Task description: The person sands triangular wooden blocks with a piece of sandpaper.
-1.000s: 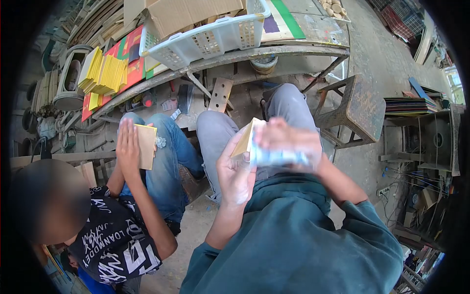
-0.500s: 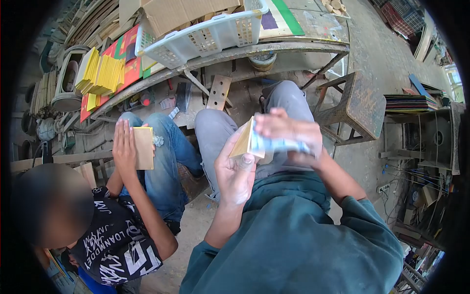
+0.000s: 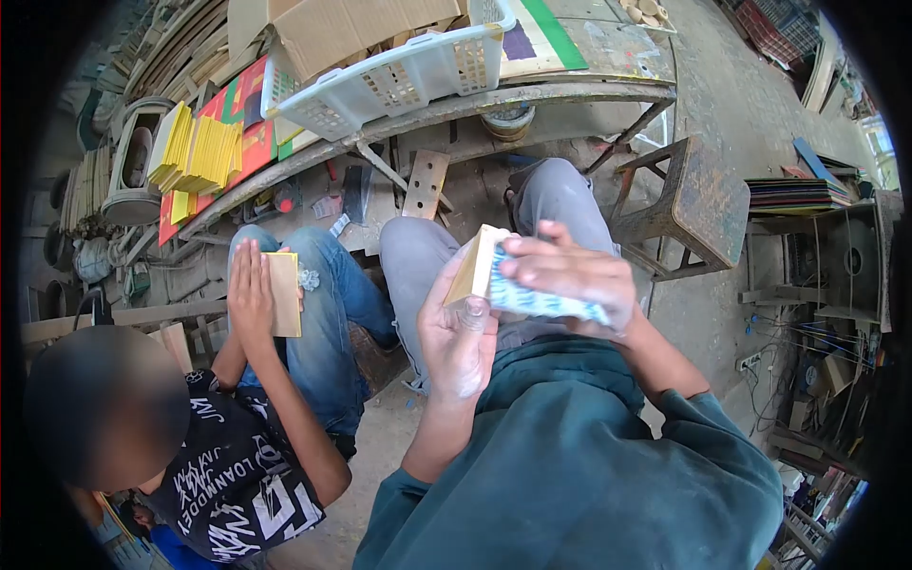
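My left hand (image 3: 458,337) grips a pale wooden block (image 3: 472,269), tilted above my lap, with the thumb on its near edge. White dust covers that thumb. My right hand (image 3: 575,275) is closed over a folded sheet of sandpaper (image 3: 546,299) with blue and white printed backing, which lies against the block's right side. Part of the block's right face is hidden by the sheet and fingers. To the left, a co-worker's hands (image 3: 252,294) hold a flat wooden board (image 3: 285,302) with yellow edges.
In front stands a low table with a white plastic basket (image 3: 408,71) holding cardboard, and yellow-edged boards (image 3: 197,152) stacked at left. A worn stool (image 3: 689,204) is at right. Under the table are a drilled wooden piece (image 3: 426,183) and a bucket (image 3: 508,123).
My right hand and the sandpaper have shifted slightly right and down along the block, with less blur now. My left hand stays in nearly the same place.
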{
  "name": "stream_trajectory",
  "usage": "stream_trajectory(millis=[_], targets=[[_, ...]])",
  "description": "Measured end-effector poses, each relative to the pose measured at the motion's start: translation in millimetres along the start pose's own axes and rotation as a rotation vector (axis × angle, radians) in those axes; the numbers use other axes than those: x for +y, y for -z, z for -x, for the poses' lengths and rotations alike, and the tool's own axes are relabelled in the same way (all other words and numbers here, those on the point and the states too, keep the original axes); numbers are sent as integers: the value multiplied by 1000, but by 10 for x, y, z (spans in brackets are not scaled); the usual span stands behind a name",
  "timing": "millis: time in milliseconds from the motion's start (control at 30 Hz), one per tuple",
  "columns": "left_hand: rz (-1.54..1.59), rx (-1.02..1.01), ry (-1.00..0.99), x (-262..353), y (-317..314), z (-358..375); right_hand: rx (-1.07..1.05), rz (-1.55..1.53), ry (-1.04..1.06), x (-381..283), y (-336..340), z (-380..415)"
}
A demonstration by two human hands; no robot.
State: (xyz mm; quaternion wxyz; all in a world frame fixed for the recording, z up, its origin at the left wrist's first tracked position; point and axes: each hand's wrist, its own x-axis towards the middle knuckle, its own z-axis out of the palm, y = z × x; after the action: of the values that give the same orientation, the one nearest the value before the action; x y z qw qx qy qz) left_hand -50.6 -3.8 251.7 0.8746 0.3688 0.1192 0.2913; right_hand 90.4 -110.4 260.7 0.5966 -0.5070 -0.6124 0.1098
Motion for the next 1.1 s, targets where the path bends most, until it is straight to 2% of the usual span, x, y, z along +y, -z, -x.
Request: stream_trajectory(millis=[133, 167, 200, 233, 267, 333, 367, 400, 467, 533, 600, 667, 700, 800, 833, 867, 900, 933, 1000, 1067, 1100], targets=[[46, 27, 30, -42, 10, -8, 39, 49, -5, 117, -34, -59], [44, 29, 27, -28, 37, -30, -45, -29, 54, 39, -75, -74], [31, -66, 21, -2, 76, -31, -124, -43, 66, -84, -101, -111], [17, -164, 16, 13, 100, -28, -103, -59, 80, -42, -90, -89], [17, -166, 16, 3, 88, -20, -83, -72, 97, 31, -51, -69], [65, -33, -2, -20, 29, 38, -11, 87, -27, 122, 81, -113], [34, 14, 6, -15, 18, 32, -9, 15, 60, 81, 36, -121], [33, 12, 1, -7, 34, 6, -100, -16, 90, 19, -39, -90], [-39, -118, 23, 8, 108, 13, -135, -52, 156, -66, -84, -105], [-4, -53, 11, -15, 64, 49, -2, 68, 69, 80, 36, -116], [69, 57, -23, -32, -7, 21, -49, 3, 116, 60, 11, -114], [72, -15, 32, -15, 50, 33, -154, -10, 127, -106, -80, -101], [71, -10, 15, -12, 38, 49, -145, -50, 137, -68, -79, -109], [65, 40, -38, -35, -11, 73, -15, 155, 4, 88, 64, -124], [74, 32, -21, -38, 20, 67, -10, 90, 54, 19, -7, -156], [83, 21, -6, -27, 41, 38, -122, 53, 119, 22, -37, -88], [50, -74, 13, 10, 56, -4, -137, 19, 144, -46, -48, -122], [49, -70, 16, 4, 38, -1, -152, -18, 164, -100, -64, -148], [91, 62, -43, -28, -1, 43, -13, 112, 43, 48, 11, -124], [132, 48, -62, -31, 34, 10, -39, 78, 93, 89, -34, -95], [92, 7, -25, 6, 49, -5, -135, 56, 140, 10, -37, -107]])
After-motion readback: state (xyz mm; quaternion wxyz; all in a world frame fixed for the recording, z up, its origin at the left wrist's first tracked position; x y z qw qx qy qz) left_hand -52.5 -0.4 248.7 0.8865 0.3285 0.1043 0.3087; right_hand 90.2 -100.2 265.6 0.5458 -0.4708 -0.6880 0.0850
